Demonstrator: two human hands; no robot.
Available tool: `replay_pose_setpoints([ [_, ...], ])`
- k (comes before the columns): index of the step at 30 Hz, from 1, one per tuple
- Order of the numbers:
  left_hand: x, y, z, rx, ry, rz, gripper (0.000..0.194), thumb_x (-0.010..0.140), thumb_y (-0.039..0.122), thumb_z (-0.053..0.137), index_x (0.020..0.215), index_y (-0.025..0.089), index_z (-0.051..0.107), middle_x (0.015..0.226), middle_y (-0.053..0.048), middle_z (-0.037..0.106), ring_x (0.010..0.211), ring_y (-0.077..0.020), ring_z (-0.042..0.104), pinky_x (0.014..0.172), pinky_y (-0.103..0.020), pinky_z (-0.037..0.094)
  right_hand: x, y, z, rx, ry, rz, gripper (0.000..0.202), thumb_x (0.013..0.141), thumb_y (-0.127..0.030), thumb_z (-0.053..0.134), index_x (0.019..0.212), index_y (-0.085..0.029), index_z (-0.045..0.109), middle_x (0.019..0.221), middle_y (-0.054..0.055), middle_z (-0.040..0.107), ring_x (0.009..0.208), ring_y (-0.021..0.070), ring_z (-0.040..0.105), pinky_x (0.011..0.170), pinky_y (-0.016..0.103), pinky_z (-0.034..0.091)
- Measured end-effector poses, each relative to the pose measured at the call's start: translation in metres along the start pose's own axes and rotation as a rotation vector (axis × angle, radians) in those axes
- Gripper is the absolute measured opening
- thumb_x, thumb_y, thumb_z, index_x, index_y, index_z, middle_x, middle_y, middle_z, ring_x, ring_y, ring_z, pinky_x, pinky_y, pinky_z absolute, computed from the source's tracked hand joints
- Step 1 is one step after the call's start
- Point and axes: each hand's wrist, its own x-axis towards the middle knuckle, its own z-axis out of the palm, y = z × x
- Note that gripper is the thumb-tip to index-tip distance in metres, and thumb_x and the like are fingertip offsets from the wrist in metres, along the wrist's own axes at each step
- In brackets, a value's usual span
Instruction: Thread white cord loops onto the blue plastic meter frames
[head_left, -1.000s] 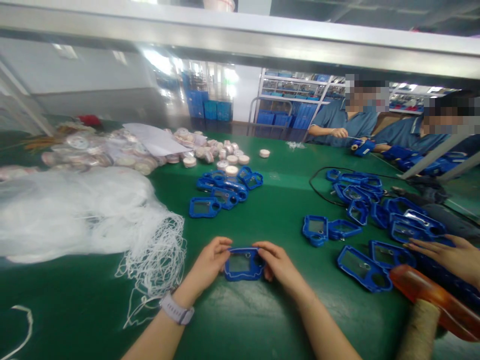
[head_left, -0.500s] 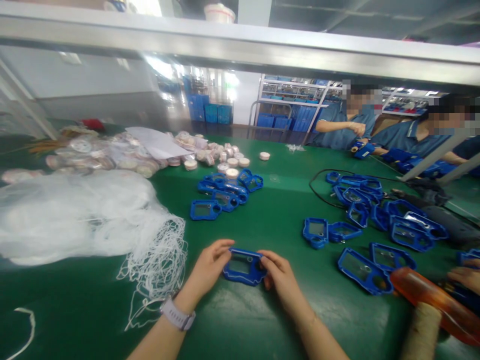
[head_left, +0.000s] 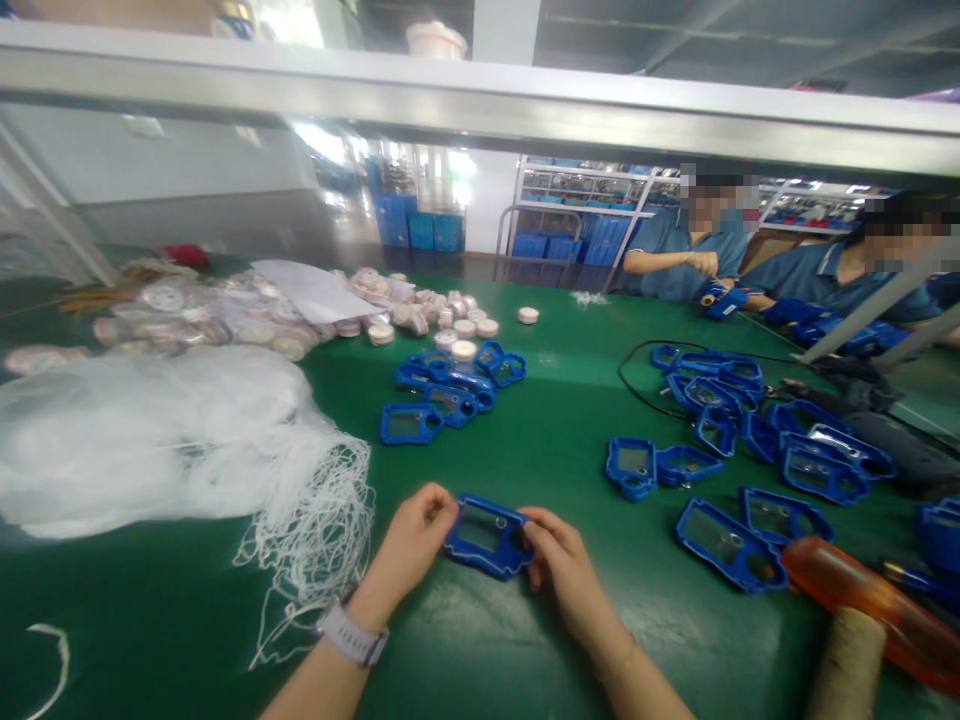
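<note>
Between my two hands is a blue plastic housing with a rectangular window and a round hole, held just above the green table. My left hand, with a grey watch strap on its wrist, pinches the housing's left end. The right end is gripped by my right hand, thumb on top and fingers curled beneath. Beyond them a small cluster of similar blue housings lies on the table, with white rolls behind. More blue housings are spread to the right.
White strings spill from a translucent plastic bag at left. Wrapped white rolls are heaped behind it. An orange transparent-looking object lies at right. A metal shelf beam crosses overhead. Two co-workers handle blue parts across the table.
The housing has tilted slightly, its right end lower. My left fingers have curled in more. The other hand at the far right edge has left the view.
</note>
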Motion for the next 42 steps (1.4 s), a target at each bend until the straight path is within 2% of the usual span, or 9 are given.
replay_pose_setpoints([
  [2, -0.001, 0.001, 0.000, -0.017, -0.024, -0.013, 0.013, 0.079, 0.030, 0.053, 0.082, 0.017, 0.055, 0.068, 0.002, 0.055, 0.063, -0.0143, 0.052, 0.059, -0.022, 0.038, 0.000, 0.001, 0.000, -0.002, -0.008, 0.001, 0.028, 0.074, -0.039, 0.056, 0.086, -0.015, 0.063, 0.057, -0.005, 0.051, 0.032, 0.0030, 0.039, 0.032, 0.015, 0.028],
  [5, -0.001, 0.003, -0.001, -0.032, -0.077, -0.025, 0.023, 0.082, 0.032, 0.050, 0.096, 0.016, 0.058, 0.082, -0.003, 0.063, 0.073, -0.0171, 0.058, 0.065, -0.025, 0.042, 0.000, 0.002, 0.000, -0.025, -0.031, 0.006, 0.026, 0.075, -0.038, 0.055, 0.085, -0.015, 0.062, 0.056, -0.006, 0.050, 0.032, 0.0031, 0.039, 0.032, 0.015, 0.028],
  [10, -0.002, 0.006, 0.000, -0.010, -0.107, -0.023, 0.025, 0.081, 0.036, 0.053, 0.086, 0.014, 0.064, 0.076, -0.004, 0.063, 0.071, -0.0182, 0.057, 0.063, -0.025, 0.041, -0.001, 0.005, -0.002, -0.049, -0.070, 0.005, 0.026, 0.078, -0.039, 0.054, 0.087, -0.016, 0.062, 0.055, -0.006, 0.048, 0.033, 0.0029, 0.039, 0.033, 0.014, 0.028],
  [17, -0.007, 0.009, 0.007, 0.006, -0.117, -0.010, 0.019, 0.083, 0.032, 0.049, 0.077, 0.016, 0.057, 0.067, 0.001, 0.056, 0.066, -0.0159, 0.054, 0.062, -0.024, 0.039, -0.003, 0.000, -0.001, -0.099, -0.075, 0.000, 0.033, 0.075, -0.048, 0.057, 0.081, -0.016, 0.061, 0.055, -0.006, 0.049, 0.031, 0.0026, 0.036, 0.031, 0.015, 0.025],
  [23, -0.009, 0.013, 0.013, 0.072, -0.094, -0.019, 0.018, 0.075, 0.030, 0.062, 0.066, 0.017, 0.053, 0.063, 0.003, 0.051, 0.063, -0.0144, 0.048, 0.061, -0.024, 0.034, -0.004, 0.003, 0.003, -0.138, -0.130, -0.055, 0.032, 0.077, -0.046, 0.058, 0.082, -0.015, 0.062, 0.053, -0.006, 0.049, 0.034, 0.0031, 0.039, 0.033, 0.014, 0.027],
  [27, -0.008, 0.014, 0.010, 0.017, -0.117, -0.060, 0.021, 0.076, 0.035, 0.061, 0.069, 0.017, 0.056, 0.063, 0.002, 0.055, 0.062, -0.0147, 0.050, 0.060, -0.024, 0.035, -0.002, 0.006, 0.001, -0.010, -0.147, 0.006, 0.031, 0.077, -0.046, 0.059, 0.083, -0.015, 0.062, 0.054, -0.007, 0.049, 0.032, 0.0014, 0.037, 0.031, 0.013, 0.026],
  [32, -0.006, 0.015, 0.002, -0.145, -0.164, -0.136, 0.030, 0.084, 0.042, 0.050, 0.081, 0.014, 0.062, 0.078, -0.006, 0.066, 0.069, -0.0164, 0.057, 0.062, -0.025, 0.041, 0.001, 0.003, -0.004, 0.244, -0.148, 0.097, 0.028, 0.077, -0.043, 0.063, 0.081, -0.015, 0.060, 0.059, -0.007, 0.047, 0.032, 0.0007, 0.037, 0.030, 0.013, 0.035],
  [38, -0.007, 0.017, 0.002, -0.300, -0.172, -0.210, 0.040, 0.084, 0.047, 0.049, 0.092, 0.011, 0.065, 0.088, -0.011, 0.069, 0.076, -0.0190, 0.059, 0.066, -0.027, 0.045, 0.001, -0.001, -0.008, 0.384, -0.187, 0.149, 0.027, 0.076, -0.040, 0.065, 0.087, -0.015, 0.063, 0.062, -0.005, 0.052, 0.035, 0.0031, 0.045, 0.033, 0.016, 0.044],
  [42, -0.008, 0.014, 0.002, -0.398, -0.151, -0.248, 0.039, 0.082, 0.044, 0.055, 0.095, 0.009, 0.066, 0.088, -0.012, 0.070, 0.076, -0.0195, 0.060, 0.069, -0.028, 0.045, -0.001, -0.002, -0.010, 0.450, -0.205, 0.170, 0.028, 0.074, -0.033, 0.069, 0.095, -0.015, 0.064, 0.066, -0.004, 0.056, 0.039, 0.0052, 0.051, 0.040, 0.020, 0.050],
])
